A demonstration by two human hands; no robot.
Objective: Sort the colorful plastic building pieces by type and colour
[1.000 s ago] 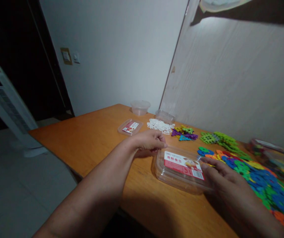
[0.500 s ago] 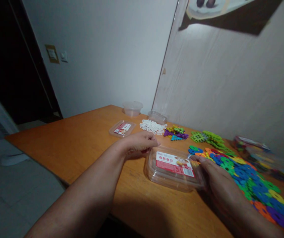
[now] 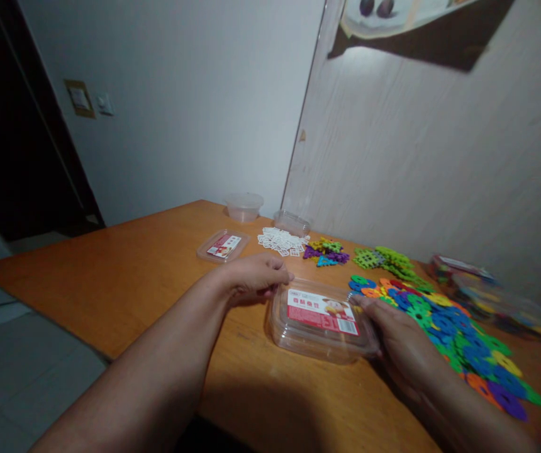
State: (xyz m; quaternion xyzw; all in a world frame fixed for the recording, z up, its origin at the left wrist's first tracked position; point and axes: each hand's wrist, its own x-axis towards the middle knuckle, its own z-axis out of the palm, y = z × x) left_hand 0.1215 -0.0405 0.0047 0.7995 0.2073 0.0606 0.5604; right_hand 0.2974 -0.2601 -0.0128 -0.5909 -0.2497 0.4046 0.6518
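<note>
A clear plastic container [image 3: 315, 343] with a red and white label on its lid sits low over the near part of the table. My left hand [image 3: 263, 277] pinches its far left corner between thumb and fingers. On the opposite side, my right hand [image 3: 395, 324] grips the right edge, thumb on the lid's rim and fingers partly hidden beneath. The container looks level, and through its lid I see no contents.
Colourful notched discs [image 3: 459, 333] spread on the table [image 3: 152, 270] at right. Behind lie green lattice pieces [image 3: 384, 259], purple and yellow pieces [image 3: 326, 251], white pieces [image 3: 282, 240], a labelled lid [image 3: 223, 245], a round tub [image 3: 245, 207], a clear tray [image 3: 292, 221] and bagged pieces [image 3: 501, 302].
The whole view has shifted, so the scene sits slightly further left. Both hands keep their hold on the container, which has hardly moved relative to the table.
</note>
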